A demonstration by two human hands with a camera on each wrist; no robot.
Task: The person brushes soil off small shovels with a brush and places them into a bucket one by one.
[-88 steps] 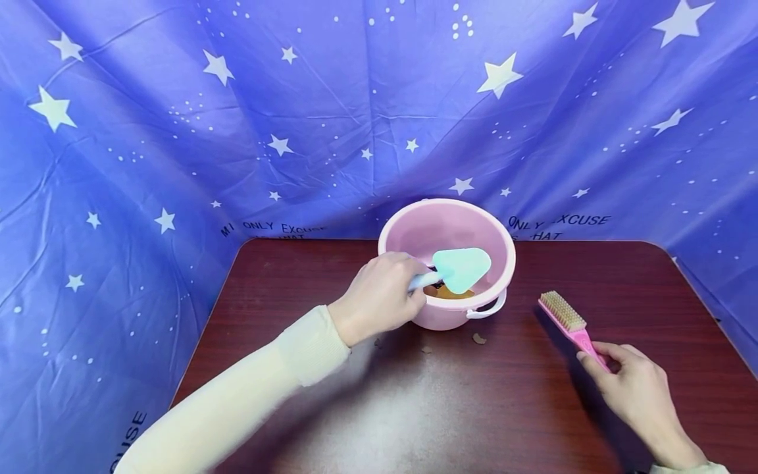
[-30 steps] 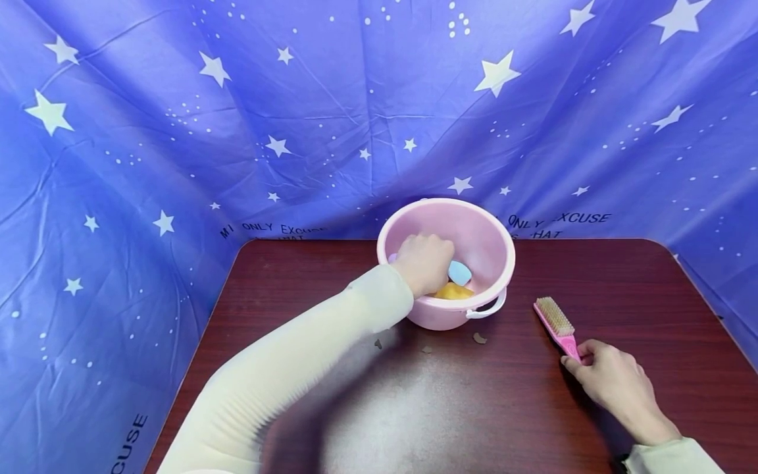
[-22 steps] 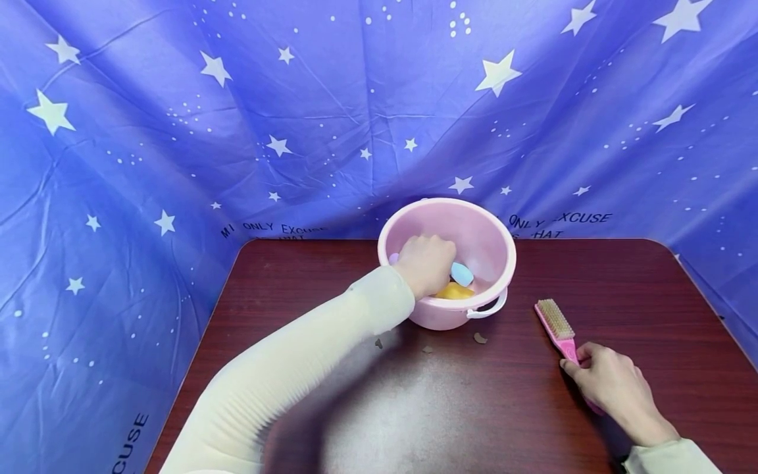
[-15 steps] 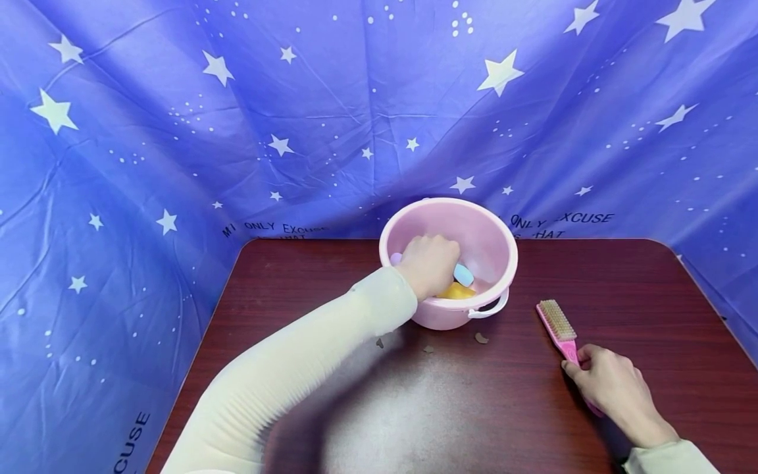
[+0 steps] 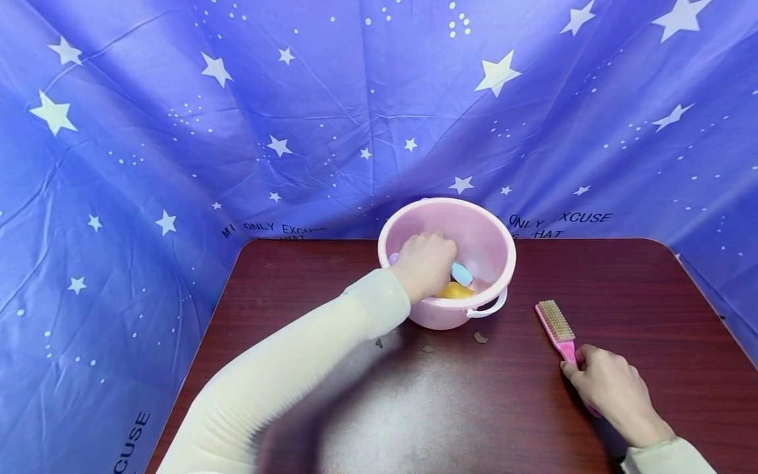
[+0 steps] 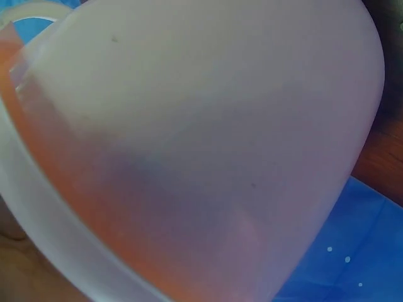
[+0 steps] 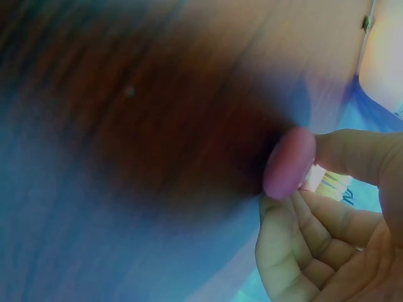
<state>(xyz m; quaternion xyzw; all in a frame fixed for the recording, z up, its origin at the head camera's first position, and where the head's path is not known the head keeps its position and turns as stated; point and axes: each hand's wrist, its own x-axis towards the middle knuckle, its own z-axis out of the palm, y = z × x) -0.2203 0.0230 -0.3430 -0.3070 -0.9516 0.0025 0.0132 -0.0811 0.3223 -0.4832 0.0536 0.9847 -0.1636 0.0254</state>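
Observation:
A pink bucket (image 5: 441,315) with a white handle stands near the back of the table, and my left hand (image 5: 425,263) reaches down inside it. Its fingers are hidden behind the back of the hand, so I cannot tell what they hold. Right beside the knuckles a light blue rounded piece (image 5: 461,274) shows, with a yellow thing (image 5: 454,290) below it and a bit of lilac (image 5: 393,259) to the left. The bucket's wall (image 6: 239,126) fills the left wrist view. On the right, my right hand (image 5: 612,388) holds a pink brush (image 5: 555,321) by its handle, bristles facing up.
Small brown scraps (image 5: 480,338) lie on the dark red-brown table (image 5: 509,408) in front of the bucket. A blue star-patterned cloth (image 5: 331,118) hangs close behind and on both sides of the table.
Earlier the left hand held a light blue-green toy spade over the bucket; since then it has gone down inside, and that blade no longer shows. The right hand and brush shifted slightly left and down.

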